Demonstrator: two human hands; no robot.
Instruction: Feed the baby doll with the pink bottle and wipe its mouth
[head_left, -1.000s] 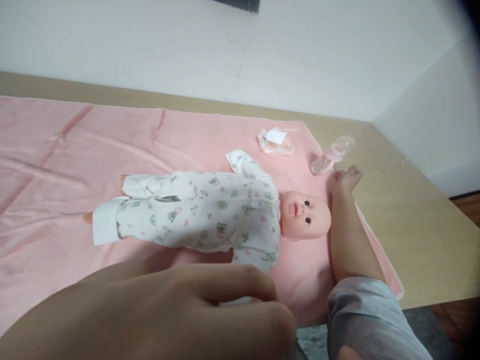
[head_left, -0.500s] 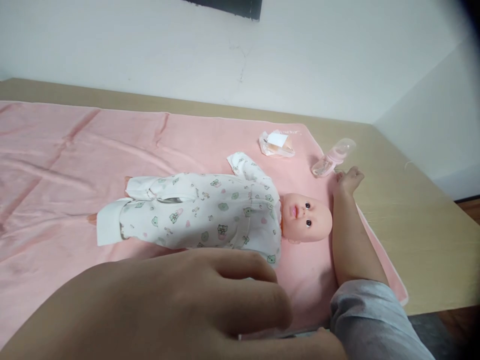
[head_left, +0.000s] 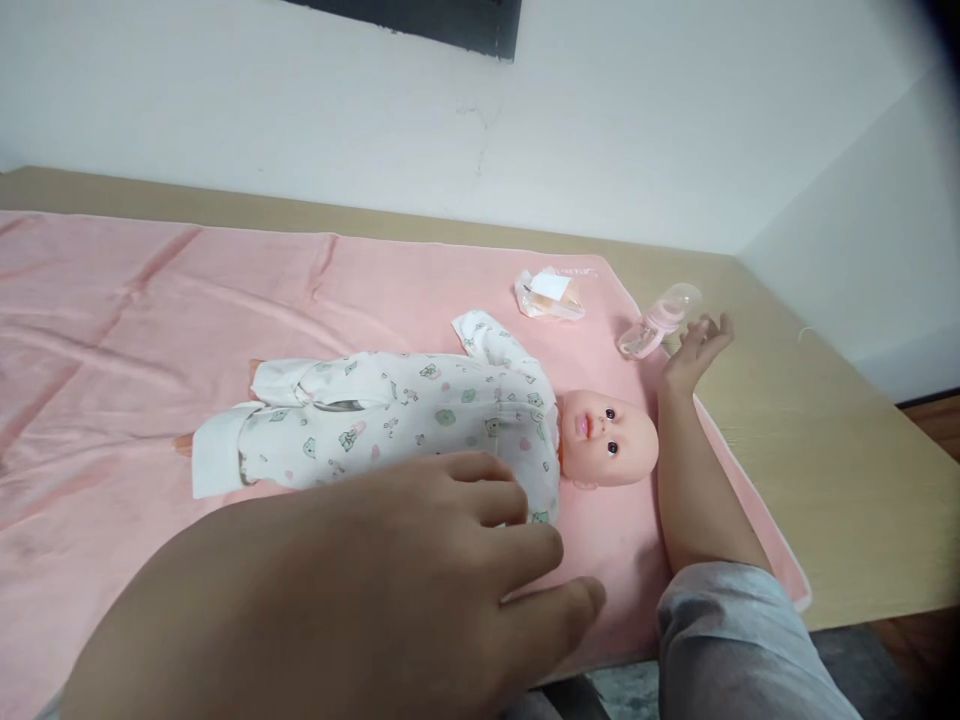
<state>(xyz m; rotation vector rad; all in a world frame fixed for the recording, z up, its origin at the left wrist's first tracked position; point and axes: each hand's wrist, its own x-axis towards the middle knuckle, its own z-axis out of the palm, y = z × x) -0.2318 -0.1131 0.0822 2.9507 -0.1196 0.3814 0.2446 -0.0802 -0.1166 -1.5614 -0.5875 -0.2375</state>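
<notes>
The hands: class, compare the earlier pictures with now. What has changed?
The left hand has moved forward, hiding more of the doll, and its fingers have spread. The right hand has uncurled beside the bottle. Nothing was visibly grasped or released. The doll, bottle, packet and blanket stayed put.

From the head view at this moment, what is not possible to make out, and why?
All in the head view:
Near arm of the doll: mostly hidden by the left hand.
Left palm: turned away, behind the back of that hand.
Dark panel: cut off by the top edge.
Lettering on the blanket: too small to read.
</notes>
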